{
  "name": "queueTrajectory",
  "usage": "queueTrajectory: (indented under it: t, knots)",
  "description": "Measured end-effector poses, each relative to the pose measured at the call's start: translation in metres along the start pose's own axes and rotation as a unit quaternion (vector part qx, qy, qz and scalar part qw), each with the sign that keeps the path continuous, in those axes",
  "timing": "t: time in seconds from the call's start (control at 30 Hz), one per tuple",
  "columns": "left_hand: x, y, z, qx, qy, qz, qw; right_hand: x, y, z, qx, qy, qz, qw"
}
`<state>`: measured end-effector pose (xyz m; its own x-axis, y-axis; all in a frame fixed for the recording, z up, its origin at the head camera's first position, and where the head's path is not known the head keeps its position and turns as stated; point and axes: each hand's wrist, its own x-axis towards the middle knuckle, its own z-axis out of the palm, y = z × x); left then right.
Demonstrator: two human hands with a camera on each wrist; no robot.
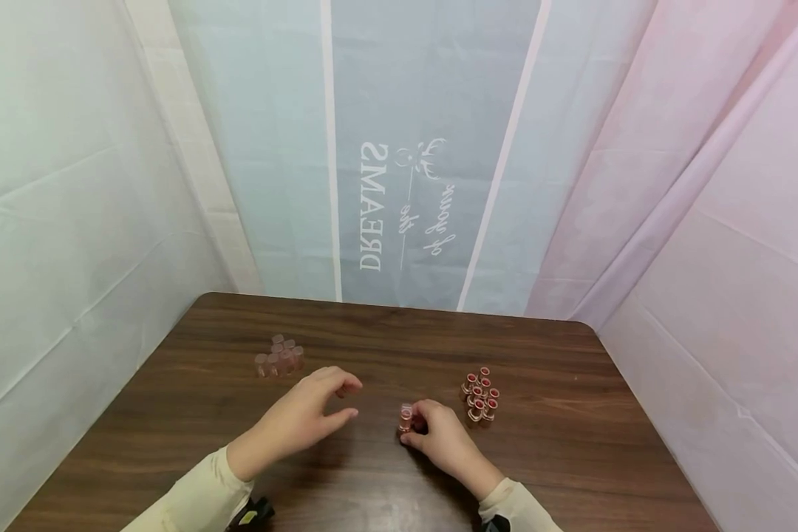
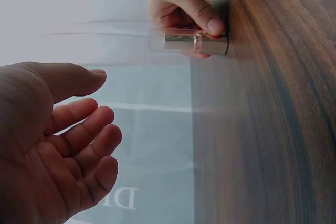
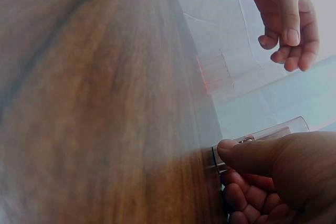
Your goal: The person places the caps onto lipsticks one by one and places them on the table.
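Note:
My right hand [image 1: 442, 436] pinches a small lipstick tube [image 1: 406, 419] by its lower part, thumb on one side and fingers on the other. In the left wrist view, the lipstick tube [image 2: 194, 42] has a shiny metallic body under a clear cap. It stands upright on the tabletop, its base at the wood. To the left of it hovers my left hand [image 1: 299, 414], fingers loosely bent and thumb apart, with nothing between them. The left wrist view shows that left hand [image 2: 63, 140] with its palm bare.
Several metallic lipstick tubes [image 1: 477, 391] with red tops stand in a cluster right of my right hand. Several clear caps [image 1: 281, 358] stand grouped beyond my left hand. The dark wooden table [image 1: 545, 473] ends at hanging cloth [image 1: 432, 89] behind and at both sides.

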<state>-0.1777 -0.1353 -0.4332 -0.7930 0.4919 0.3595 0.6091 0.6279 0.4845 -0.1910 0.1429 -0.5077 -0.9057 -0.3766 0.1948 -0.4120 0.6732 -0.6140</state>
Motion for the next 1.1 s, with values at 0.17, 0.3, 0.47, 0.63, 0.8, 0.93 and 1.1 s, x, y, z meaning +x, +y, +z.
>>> queueTrajectory:
  t: [0.17, 0.3, 0.47, 0.63, 0.8, 0.93, 1.1]
  knots:
    - [-0.003, -0.003, -0.005, -0.001, 0.008, -0.005, 1.0, -0.001, 0.0, 0.0, 0.003, 0.002, -0.001, 1.0]
    - [-0.003, -0.006, -0.011, -0.006, 0.009, -0.008, 0.9999, -0.001, -0.002, -0.003, 0.007, -0.001, 0.001, 1.0]
    - [-0.003, -0.013, -0.02, -0.005, 0.024, -0.022, 0.9995, 0.002, -0.005, -0.007, 0.018, -0.002, -0.003, 1.0]
    - [-0.003, -0.02, -0.033, 0.003, 0.047, -0.04, 0.9981, 0.019, -0.015, -0.011, 0.022, 0.004, -0.01, 1.0]
    - [-0.005, -0.034, -0.045, 0.005, 0.057, -0.062, 0.9964, 0.056, -0.03, -0.01, 0.03, -0.007, -0.001, 1.0]
    - [-0.005, -0.05, -0.054, -0.01, 0.061, -0.089, 0.9941, 0.088, -0.037, -0.001, 0.028, -0.016, 0.018, 0.999]
    - [-0.006, -0.07, -0.066, -0.017, 0.064, -0.119, 0.9906, 0.122, -0.038, 0.018, 0.028, -0.024, 0.044, 0.998]
